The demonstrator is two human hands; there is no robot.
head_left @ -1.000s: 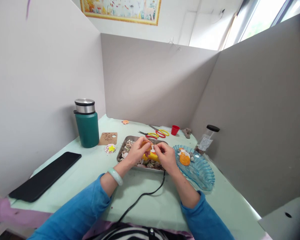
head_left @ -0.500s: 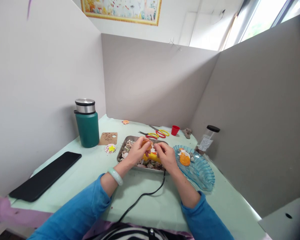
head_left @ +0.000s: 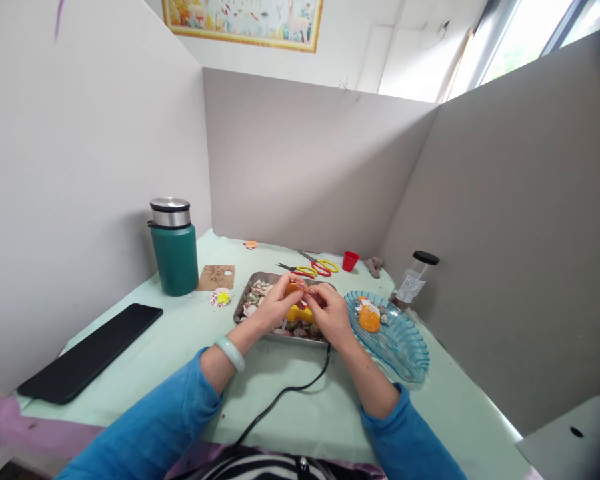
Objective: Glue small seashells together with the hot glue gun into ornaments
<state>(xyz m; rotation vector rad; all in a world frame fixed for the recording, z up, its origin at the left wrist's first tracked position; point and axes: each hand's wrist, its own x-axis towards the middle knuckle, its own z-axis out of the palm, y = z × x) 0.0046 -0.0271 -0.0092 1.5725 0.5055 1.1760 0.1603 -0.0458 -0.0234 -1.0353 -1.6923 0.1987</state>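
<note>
My left hand [head_left: 273, 305] and my right hand [head_left: 330, 312] meet over a metal tray [head_left: 245, 298] filled with several small shells. The fingers of both hands pinch together on a small orange shell [head_left: 296, 288] held between them above the tray. Under the hands lies a yellow tool [head_left: 301, 313] whose black cord [head_left: 280, 396] runs back toward me. A pale green bangle sits on my left wrist.
A blue glass dish [head_left: 403, 343] with an orange shell stands right of the tray. Scissors [head_left: 313, 268], a red cup [head_left: 350, 260] and a jar [head_left: 414, 277] lie behind. A green flask [head_left: 173, 247], a brown card [head_left: 217, 277] and a black keyboard [head_left: 90, 353] are on the left. Grey partitions enclose the table.
My right hand has moved slightly left, closing the gap to my left hand, so both now pinch the orange shell together.
</note>
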